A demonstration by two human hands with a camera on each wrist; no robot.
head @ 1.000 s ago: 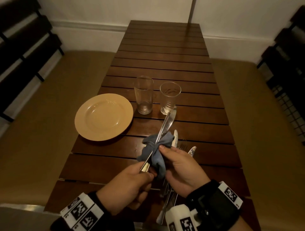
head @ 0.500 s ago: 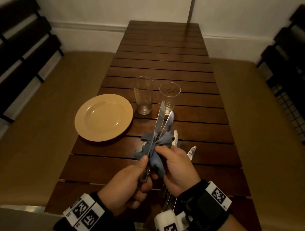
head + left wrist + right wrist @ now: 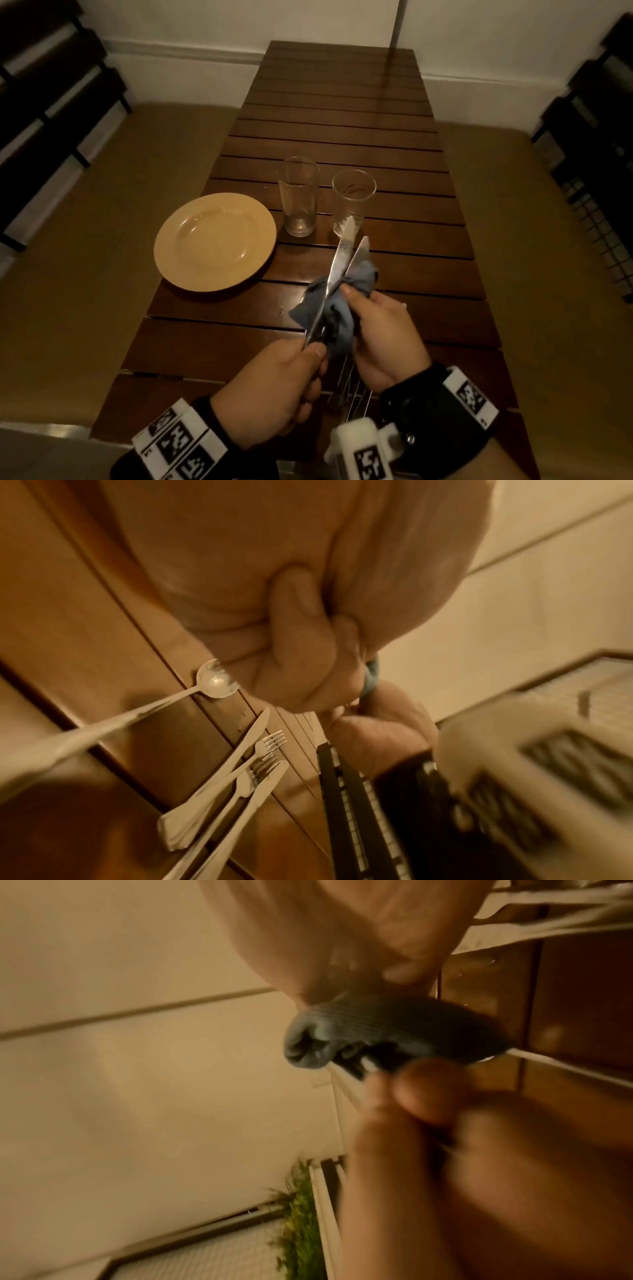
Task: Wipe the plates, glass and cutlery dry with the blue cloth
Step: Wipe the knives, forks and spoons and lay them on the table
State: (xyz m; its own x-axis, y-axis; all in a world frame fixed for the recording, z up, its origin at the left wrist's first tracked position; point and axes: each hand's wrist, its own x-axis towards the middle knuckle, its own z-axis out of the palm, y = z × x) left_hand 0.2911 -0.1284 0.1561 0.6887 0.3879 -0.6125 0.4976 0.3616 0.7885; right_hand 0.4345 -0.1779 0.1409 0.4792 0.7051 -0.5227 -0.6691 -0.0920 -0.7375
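Note:
Over the near middle of the wooden table [image 3: 342, 102], my left hand [image 3: 317, 353] grips the handles of two table knives [image 3: 342, 246], whose blades point away and fan apart. A crumpled blue cloth [image 3: 339, 308] is wrapped round the lower blades, and my right hand [image 3: 349, 294] pinches it there. The right wrist view shows the cloth [image 3: 377, 1031] bunched under my thumb. A yellow plate [image 3: 215, 241] lies to the left. Two empty glasses, a tall glass [image 3: 300, 197] and a wider glass [image 3: 352, 202], stand beyond the knives.
More cutlery lies on the table under my hands: a spoon [image 3: 215, 679], a knife [image 3: 253, 734] and forks [image 3: 270, 744]. Dark slatted benches stand at both sides of the room, and the tan floor runs along the table's long edges.
The two blades, overlapping a second ago, have fanned apart. My right hand and the cloth have shifted slightly right along them. Plate and glasses have not moved.

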